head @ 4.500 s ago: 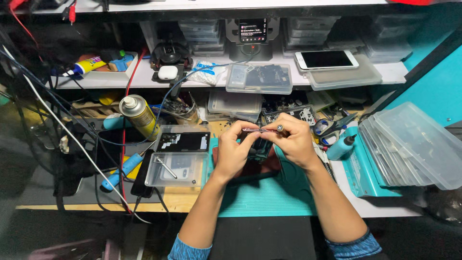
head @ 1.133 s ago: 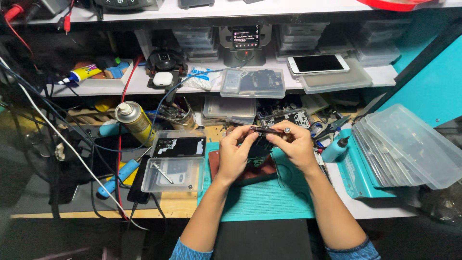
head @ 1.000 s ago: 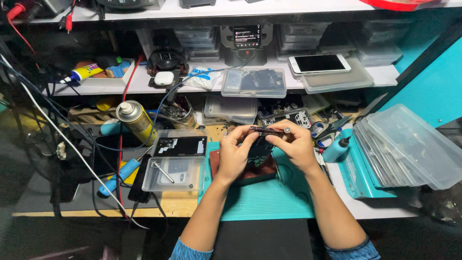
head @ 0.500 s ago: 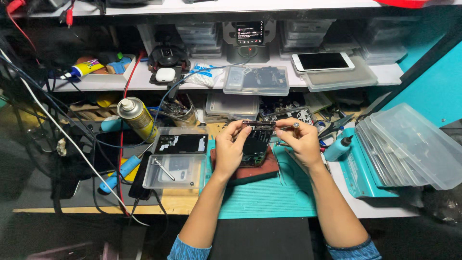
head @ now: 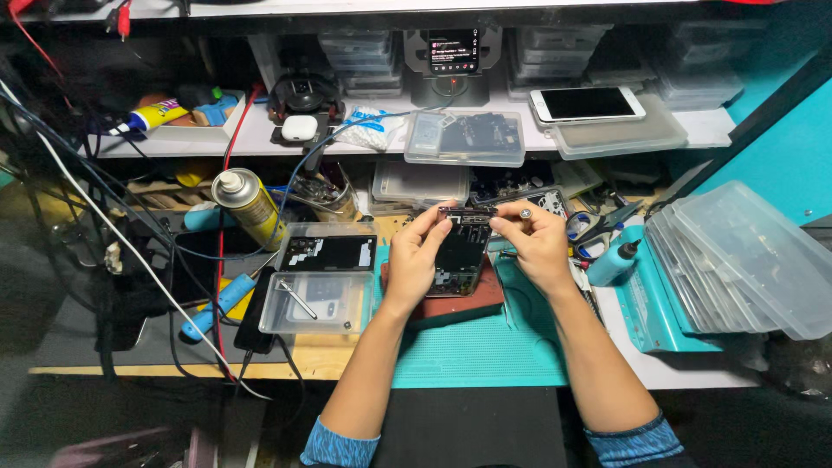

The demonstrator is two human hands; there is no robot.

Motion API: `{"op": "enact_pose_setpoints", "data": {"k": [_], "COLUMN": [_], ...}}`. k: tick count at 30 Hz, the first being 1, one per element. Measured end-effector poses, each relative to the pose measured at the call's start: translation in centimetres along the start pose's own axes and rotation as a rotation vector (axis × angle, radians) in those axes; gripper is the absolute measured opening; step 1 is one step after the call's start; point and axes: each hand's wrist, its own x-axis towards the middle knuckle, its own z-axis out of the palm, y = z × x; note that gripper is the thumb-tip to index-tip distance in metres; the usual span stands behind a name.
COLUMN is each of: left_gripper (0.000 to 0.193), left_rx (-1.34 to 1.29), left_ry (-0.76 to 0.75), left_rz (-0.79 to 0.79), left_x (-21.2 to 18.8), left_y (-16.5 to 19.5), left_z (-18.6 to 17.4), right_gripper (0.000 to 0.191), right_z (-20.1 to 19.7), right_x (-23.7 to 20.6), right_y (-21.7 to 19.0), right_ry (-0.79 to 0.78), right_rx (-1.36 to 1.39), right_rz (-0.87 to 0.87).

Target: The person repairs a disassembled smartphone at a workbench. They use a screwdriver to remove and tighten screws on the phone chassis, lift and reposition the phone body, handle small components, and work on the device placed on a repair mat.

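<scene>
An opened phone body point(head: 459, 251) with bare circuitry showing is tilted up over a dark red pad point(head: 459, 303) on the teal mat point(head: 485, 347). My left hand point(head: 414, 258) grips its left edge, fingertips at the top corner. My right hand point(head: 536, 243) pinches the top right corner, and a small silver-tipped tool point(head: 525, 213) sticks out above its fingers.
Left of the hands are a clear parts tray point(head: 312, 303) and a phone panel point(head: 329, 253), then a spray can point(head: 250, 206) and cables. A stack of clear lids point(head: 745, 260) and a blue bottle point(head: 614, 262) stand to the right. A white phone point(head: 588, 104) lies on the shelf.
Both hands have lifted the phone body off the red pad and tilted its top end up; earlier it lay lower between my hands.
</scene>
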Motion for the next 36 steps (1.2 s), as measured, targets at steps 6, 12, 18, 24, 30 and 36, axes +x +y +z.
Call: {"op": "enact_pose_setpoints", "data": {"k": [6,12,18,24,30,36], "left_gripper": [0.043,0.059,0.122,0.123,0.104,0.107], "left_rx": [-0.033,-0.104,0.572,0.633,0.719,0.989], "left_ry": [-0.084,-0.108,0.064,0.108,-0.016,-0.451], "left_rz": [0.018,-0.002,0.146,0.186,0.268,0.042], "left_x": [0.5,0.7,-1.0,-1.1,-2.3,-3.6], "left_y": [-0.9,-1.7,-2.4,-2.1,-1.5,-2.3], "left_z": [-0.3,0.0,1.0,1.2,-2.3,-7.4], "right_gripper": [0.017,0.016,0.016,0.020,0.024,0.037], "right_z": [0.2,-0.1,0.3,-0.2,-0.5,2.5], "right_x": [0.3,0.9,0.8,0.2,-0.8,-1.5], "right_y": [0.1,0.3,0.7,-0.1,-0.2,0.2], "right_ry": [0.032,-0.002,-0.017,-0.042,0.090,0.101], "right_rx": [0.033,0.076,0.026,-0.031,-0.023,0.272], "right_rz": [-0.037,-0.042,-0.020,0.078,0.123,0.033]}}
